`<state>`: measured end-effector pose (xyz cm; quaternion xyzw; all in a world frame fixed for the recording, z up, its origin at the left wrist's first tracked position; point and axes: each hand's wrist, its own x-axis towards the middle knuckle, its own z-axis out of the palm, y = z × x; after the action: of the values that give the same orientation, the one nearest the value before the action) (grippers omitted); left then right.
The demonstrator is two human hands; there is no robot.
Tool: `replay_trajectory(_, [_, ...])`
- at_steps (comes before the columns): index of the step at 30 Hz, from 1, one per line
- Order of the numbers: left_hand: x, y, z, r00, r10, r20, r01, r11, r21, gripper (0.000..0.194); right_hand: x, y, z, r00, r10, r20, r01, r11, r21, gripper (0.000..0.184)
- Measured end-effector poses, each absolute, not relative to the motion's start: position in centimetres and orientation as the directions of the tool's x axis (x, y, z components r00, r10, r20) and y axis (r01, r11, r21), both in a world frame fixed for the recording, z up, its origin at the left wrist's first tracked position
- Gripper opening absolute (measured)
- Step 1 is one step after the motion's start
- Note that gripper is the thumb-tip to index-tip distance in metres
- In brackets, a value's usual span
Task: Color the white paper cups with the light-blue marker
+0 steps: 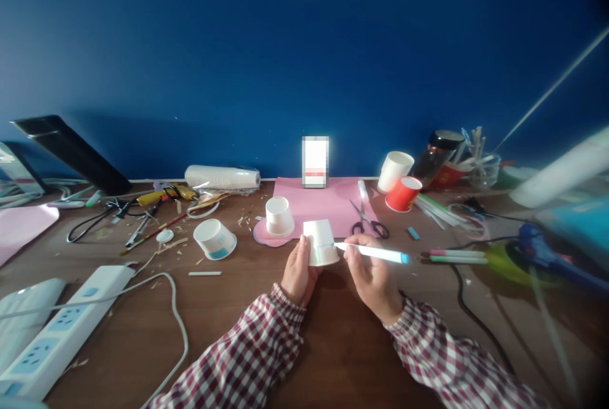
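My left hand (299, 271) grips a white paper cup (321, 244) turned upside down, with faint blue lines drawn on its side. In my right hand (372, 279) is a white marker (378, 252) with a light blue end; its tip meets or nearly meets the cup's right side. Beyond them lies a sheet of pink paper (321, 200). An upside-down white paper cup (279, 216) stands at the sheet's left edge. Further left, another white paper cup (214, 239) bears a blue patch. Scissors (365, 222) lie partly open on the sheet's right side.
A power strip (71, 326) and its cable take up the left front. A sleeve of stacked cups (222, 177) lies by the wall. At right are a red paper cup (403, 194), a dark jar (440, 155), two markers (457, 257) and a blue-handled tool (547, 253).
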<state>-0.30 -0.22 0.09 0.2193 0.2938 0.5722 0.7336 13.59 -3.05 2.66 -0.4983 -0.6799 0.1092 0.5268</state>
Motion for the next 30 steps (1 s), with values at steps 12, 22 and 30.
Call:
replay_trajectory(12, [-0.33,-0.34,0.47,0.19,0.963,-0.191,-0.704,0.27,0.657,0.048,13.6,-3.12,2.52,0.06,0.805,0.591,0.552,0.467,-0.691,0.01])
replay_trajectory(22, [-0.3,-0.39,0.66,0.208,0.962,-0.176,-0.714,0.273,0.645,0.049,13.78,-3.07,2.32,0.048,0.801,0.596,0.547,0.478,-0.687,0.011])
replay_trajectory(30, [-0.35,-0.47,0.73,0.226,0.959,-0.169,-0.709,0.281,0.646,0.05,13.8,-3.03,2.19,0.053,0.819,0.572,0.532,0.461,-0.71,0.013])
